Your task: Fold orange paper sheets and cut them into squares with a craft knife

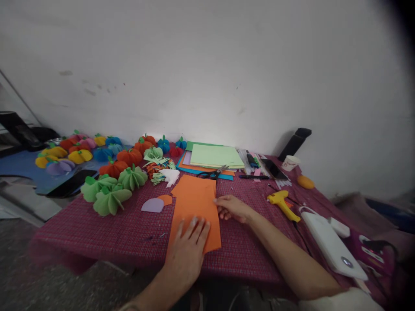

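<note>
An orange sheet of paper (196, 196) lies lengthwise on the table in front of me, with another orange layer under its upper edges. Spread flat on its lower part is my left hand (187, 249), fingers stretched out. My right hand (234, 208) is at the sheet's right edge, its fingers curled and the tips closed on the paper's rim. Black-handled scissors (212, 173) rest just beyond the sheet's top. To the left lie a rounded lilac paper piece (153, 205) and a small orange paper piece (166, 199).
Green paper pumpkins (112, 199) and several other coloured ones stand on the left. Paper scraps (158, 172) and stacked coloured sheets (215, 155) lie behind. Rightward are a yellow glue gun (284, 205), a paper cup (291, 163), a phone (274, 168) and a white power bank (333, 244).
</note>
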`<state>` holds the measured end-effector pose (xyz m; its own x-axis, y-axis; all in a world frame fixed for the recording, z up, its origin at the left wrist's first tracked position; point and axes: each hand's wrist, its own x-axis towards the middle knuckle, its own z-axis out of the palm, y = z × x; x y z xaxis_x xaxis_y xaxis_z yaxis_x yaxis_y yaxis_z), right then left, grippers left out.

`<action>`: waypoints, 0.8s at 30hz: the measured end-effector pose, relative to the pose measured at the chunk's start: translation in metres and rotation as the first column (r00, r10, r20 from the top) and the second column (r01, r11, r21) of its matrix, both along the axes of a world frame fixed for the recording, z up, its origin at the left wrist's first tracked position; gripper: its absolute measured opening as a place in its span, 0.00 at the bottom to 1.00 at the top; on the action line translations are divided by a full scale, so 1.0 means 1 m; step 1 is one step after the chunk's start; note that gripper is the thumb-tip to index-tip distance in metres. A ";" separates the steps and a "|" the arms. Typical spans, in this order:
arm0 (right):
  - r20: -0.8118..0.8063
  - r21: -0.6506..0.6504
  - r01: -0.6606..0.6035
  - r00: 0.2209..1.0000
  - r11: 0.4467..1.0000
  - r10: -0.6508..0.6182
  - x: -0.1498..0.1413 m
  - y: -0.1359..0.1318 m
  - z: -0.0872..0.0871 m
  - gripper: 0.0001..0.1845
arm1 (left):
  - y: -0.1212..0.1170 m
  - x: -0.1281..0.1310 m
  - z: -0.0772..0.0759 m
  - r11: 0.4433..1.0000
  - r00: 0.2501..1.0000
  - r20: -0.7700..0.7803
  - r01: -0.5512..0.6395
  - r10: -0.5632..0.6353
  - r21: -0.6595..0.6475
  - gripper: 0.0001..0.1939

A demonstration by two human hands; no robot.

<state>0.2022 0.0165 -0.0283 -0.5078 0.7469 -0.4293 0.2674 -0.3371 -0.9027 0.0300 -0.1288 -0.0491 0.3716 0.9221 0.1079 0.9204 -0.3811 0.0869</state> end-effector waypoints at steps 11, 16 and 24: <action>0.083 0.194 0.058 0.994 0.979 -0.075 0.003 0.008 -0.008 0.17 | -0.023 0.026 0.007 0.971 0.977 0.056 0.196 -0.205 0.140 0.27; 0.140 0.255 0.071 0.984 0.964 -0.109 0.003 0.007 -0.006 0.20 | -0.019 0.042 0.011 0.964 0.962 0.094 0.249 -0.258 0.094 0.23; 0.124 0.314 0.134 0.976 0.940 -0.181 0.006 0.012 -0.007 0.20 | -0.024 0.035 0.039 0.973 0.947 0.235 0.196 -0.220 0.121 0.34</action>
<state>0.2080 0.0285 -0.0356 -0.3206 0.9181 -0.2329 0.3721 -0.1040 -0.9223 0.0647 -0.1533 -0.0096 0.5049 0.8082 0.3031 0.7749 -0.5791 0.2535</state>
